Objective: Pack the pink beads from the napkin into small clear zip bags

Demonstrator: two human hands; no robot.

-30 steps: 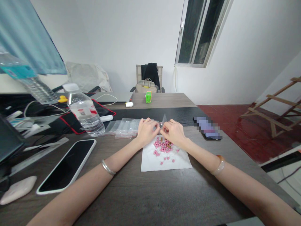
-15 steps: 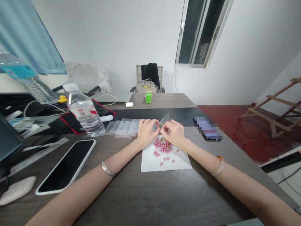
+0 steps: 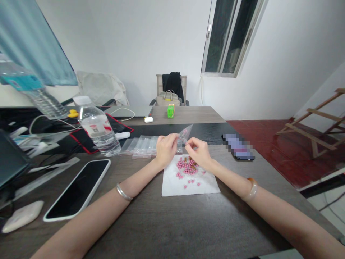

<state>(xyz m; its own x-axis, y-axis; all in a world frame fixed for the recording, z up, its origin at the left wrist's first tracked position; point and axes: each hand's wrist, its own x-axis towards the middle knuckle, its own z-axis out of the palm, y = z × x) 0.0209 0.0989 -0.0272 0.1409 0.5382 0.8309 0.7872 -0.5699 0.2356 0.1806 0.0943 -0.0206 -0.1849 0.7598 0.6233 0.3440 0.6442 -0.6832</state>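
Between my two hands is a small clear zip bag [image 3: 185,133], raised over the far edge of a white paper sheet. My left hand [image 3: 167,149] pinches the bag's left side, its fingers closed. On the other side my right hand [image 3: 198,151] grips the bag's edge between thumb and fingers. Pink round pills [image 3: 188,167] lie heaped on the white paper [image 3: 175,189], a few brown capsules [image 3: 194,167] among them and several loose pills nearer me. Several flat clear zip bags [image 3: 142,145] lie left of my left hand.
To the left stand a water bottle [image 3: 97,127] and a phone [image 3: 78,190], with a pale mouse [image 3: 23,217] nearby. A second phone [image 3: 238,146] lies to the right. Farther back are a small green box [image 3: 170,111] and a white case [image 3: 148,119].
My left hand has shifted slightly left and up, and my hands are a little farther apart. The bag now stretches between them, its tip tilted higher.
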